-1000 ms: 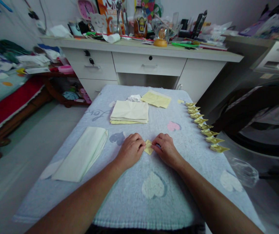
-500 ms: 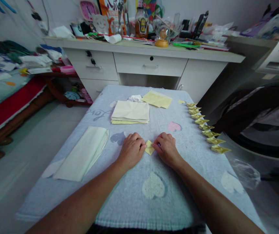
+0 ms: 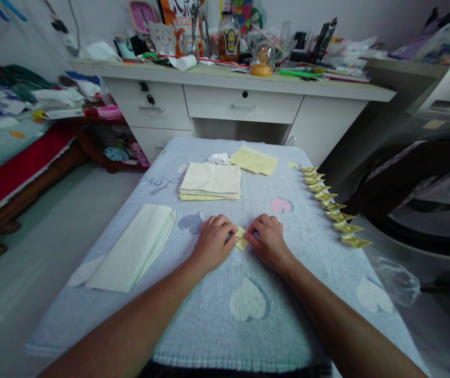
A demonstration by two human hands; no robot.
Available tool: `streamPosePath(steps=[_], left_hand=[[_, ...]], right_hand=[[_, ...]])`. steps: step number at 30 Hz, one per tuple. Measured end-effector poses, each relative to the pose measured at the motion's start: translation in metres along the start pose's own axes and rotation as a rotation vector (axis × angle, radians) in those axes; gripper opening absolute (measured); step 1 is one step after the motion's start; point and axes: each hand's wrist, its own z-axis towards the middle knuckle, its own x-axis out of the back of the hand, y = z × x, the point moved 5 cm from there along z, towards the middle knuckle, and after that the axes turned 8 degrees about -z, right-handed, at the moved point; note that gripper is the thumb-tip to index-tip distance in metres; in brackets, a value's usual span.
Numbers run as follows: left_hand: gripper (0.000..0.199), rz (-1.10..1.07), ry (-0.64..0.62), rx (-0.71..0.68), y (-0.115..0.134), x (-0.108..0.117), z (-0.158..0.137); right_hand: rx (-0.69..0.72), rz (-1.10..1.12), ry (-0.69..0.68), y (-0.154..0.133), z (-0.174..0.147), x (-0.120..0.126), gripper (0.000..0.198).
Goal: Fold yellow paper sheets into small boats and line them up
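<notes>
A small folded square of yellow paper lies on the cloth with one corner pointing towards me. My left hand has its thumb and fingers closed on the paper's left side. On the opposite side, my right hand pinches the right edge, fingers curled. Beyond my hands sits a stack of cream paper sheets, with yellow sheets behind it to the right. Along the table's right edge runs a row of several folded yellow paper boats.
A folded pale green paper lies at the left of the cloth-covered table. Crumpled white tissue is behind the stack. A cluttered white desk stands at the back, a front-loading washing machine at the right.
My left thumb and fingers have shifted slightly right, further over the yellow paper. My right hand stays almost in place at the paper's right edge.
</notes>
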Motion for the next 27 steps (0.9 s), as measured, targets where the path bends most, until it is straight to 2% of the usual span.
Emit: streamPosePath(steps=[7,17,27], left_hand=[[0.007,-0.021,-0.022,-0.025,-0.001,-0.001,0.001],[0.015,-0.03,-0.029,0.0,0.002,0.001,0.001],[0.013,0.027,0.02,0.065,0.0,0.003,-0.001]], right_hand=[[0.128,0.072,-0.004,-0.012,-0.001,0.003,0.006],[0.115,0.048,-0.059,-0.013,0.002,-0.001,0.01],[-0.008,0.06,-0.047,-0.002,0.0,0.003,0.013]])
